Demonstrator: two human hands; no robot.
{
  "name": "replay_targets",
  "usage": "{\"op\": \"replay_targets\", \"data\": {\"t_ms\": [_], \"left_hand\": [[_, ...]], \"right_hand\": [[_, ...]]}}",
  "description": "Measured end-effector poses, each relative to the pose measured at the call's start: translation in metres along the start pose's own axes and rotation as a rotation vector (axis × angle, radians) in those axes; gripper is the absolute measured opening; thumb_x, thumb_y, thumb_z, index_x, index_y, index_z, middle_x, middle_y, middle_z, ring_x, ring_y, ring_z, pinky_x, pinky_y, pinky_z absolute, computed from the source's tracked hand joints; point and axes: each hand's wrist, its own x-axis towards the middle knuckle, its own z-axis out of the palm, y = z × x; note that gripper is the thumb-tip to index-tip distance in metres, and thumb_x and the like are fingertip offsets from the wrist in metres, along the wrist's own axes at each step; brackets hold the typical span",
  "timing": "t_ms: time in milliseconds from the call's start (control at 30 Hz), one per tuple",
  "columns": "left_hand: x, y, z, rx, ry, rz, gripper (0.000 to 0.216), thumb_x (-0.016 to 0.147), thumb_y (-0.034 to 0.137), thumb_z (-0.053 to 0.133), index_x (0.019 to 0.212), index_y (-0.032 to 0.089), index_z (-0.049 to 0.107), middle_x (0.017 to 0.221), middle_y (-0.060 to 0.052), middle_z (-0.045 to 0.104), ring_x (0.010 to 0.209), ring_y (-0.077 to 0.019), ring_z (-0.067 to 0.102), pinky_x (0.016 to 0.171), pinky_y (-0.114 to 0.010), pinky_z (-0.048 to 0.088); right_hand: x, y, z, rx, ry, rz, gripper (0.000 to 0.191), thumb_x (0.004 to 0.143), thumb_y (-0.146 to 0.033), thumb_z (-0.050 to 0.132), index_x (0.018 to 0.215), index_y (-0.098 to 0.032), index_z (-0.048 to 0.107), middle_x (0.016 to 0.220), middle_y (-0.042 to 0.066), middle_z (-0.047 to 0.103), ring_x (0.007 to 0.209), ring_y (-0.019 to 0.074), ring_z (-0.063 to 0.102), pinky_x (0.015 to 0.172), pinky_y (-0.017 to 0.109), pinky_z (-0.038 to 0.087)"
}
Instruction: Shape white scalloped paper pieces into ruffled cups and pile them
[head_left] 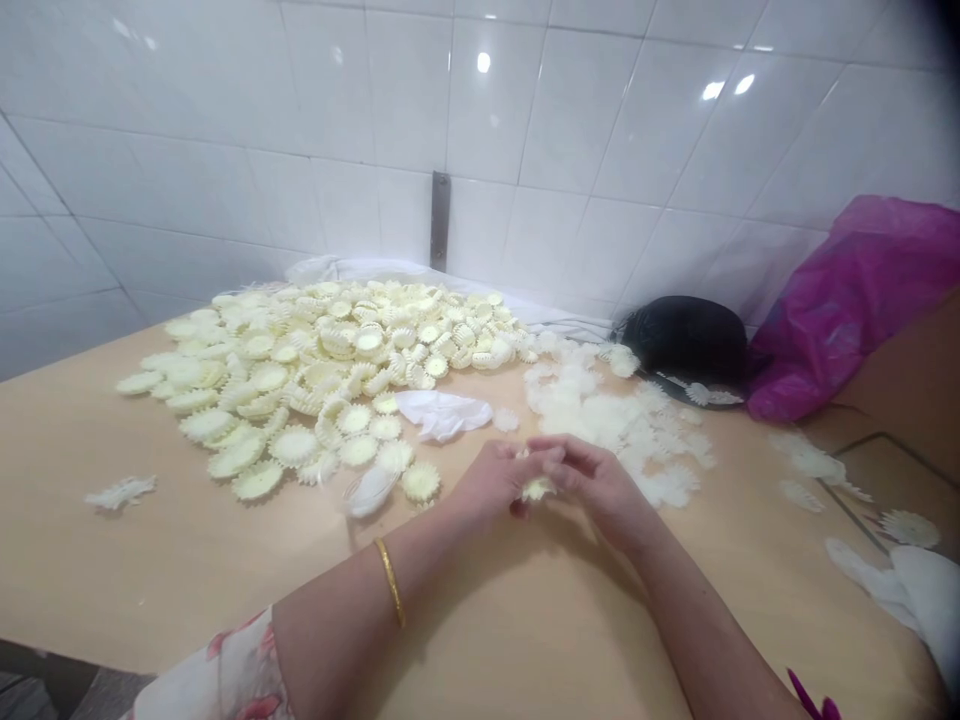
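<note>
Both of my hands meet over the table, around a small pale-yellow scalloped disc [537,489]. My left hand [499,480], with a gold bangle on its wrist, has its fingers closed on the disc from the left. From the other side, the fingertips of my right hand [596,485] press in on the same disc. Most of the disc is hidden by the fingers. Left of the hands lies a big heap of similar pale-yellow scalloped discs [292,445], many cupped. Close to my right hand spread flat, thin white scalloped pieces [585,405].
A crumpled white cloth [442,414] and a bundle of white thread [370,491] lie near the heap. White scraps [121,493] sit at left. A black cap-like object [686,340] and a magenta plastic bag [840,310] stand at back right, before the tiled wall [525,110].
</note>
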Motion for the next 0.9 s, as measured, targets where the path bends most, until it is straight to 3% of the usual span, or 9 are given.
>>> {"op": "replay_targets", "data": {"t_ms": [167,300,400,600,900], "left_hand": [[-0.001,0.002,0.002,0.022,-0.014,0.068,0.045,0.066,0.057,0.057,0.066,0.012,0.060,0.049,0.001,0.047,0.040,-0.0062,0.039,0.040,-0.020,0.031],[0.000,0.000,0.003,-0.032,0.070,0.047,0.049,0.067,0.061,0.053,0.066,0.012,0.058,0.055,-0.001,0.050,0.039,-0.0064,0.040,0.039,-0.021,0.030],[0.002,-0.004,0.002,-0.110,0.045,0.058,0.050,0.067,0.062,0.053,0.067,0.012,0.056,0.054,-0.001,0.049,0.040,-0.0073,0.043,0.041,-0.021,0.032],[0.003,-0.006,0.002,-0.159,0.001,0.063,0.031,0.061,0.037,0.071,0.076,0.014,0.057,0.059,-0.001,0.055,0.048,-0.0086,0.051,0.050,-0.022,0.039],[-0.001,0.005,0.007,-0.189,0.120,-0.008,0.020,0.065,0.028,0.066,0.075,0.013,0.056,0.059,-0.003,0.057,0.047,-0.0097,0.052,0.047,-0.022,0.038]], "right_hand": [[-0.001,-0.004,0.005,-0.085,-0.067,-0.106,0.032,0.066,-0.032,0.070,0.094,-0.020,0.062,0.082,0.002,0.065,0.082,0.0190,0.059,0.080,0.034,0.044],[-0.002,-0.009,0.011,-0.134,0.007,-0.139,0.022,0.073,-0.038,0.061,0.082,-0.019,0.064,0.074,0.003,0.064,0.074,0.0188,0.059,0.075,0.034,0.044],[-0.002,-0.012,0.012,-0.140,0.059,-0.137,0.025,0.077,-0.041,0.055,0.066,-0.018,0.060,0.064,0.001,0.060,0.066,0.0170,0.056,0.070,0.032,0.044],[0.004,-0.005,0.005,-0.104,0.316,-0.121,0.026,0.071,-0.038,0.061,0.055,-0.018,0.055,0.054,-0.002,0.052,0.057,0.0125,0.048,0.060,0.026,0.040],[0.004,-0.001,0.007,-0.138,0.317,-0.094,0.027,0.073,-0.039,0.058,0.057,-0.018,0.053,0.053,-0.003,0.050,0.056,0.0115,0.046,0.058,0.024,0.038]]}}
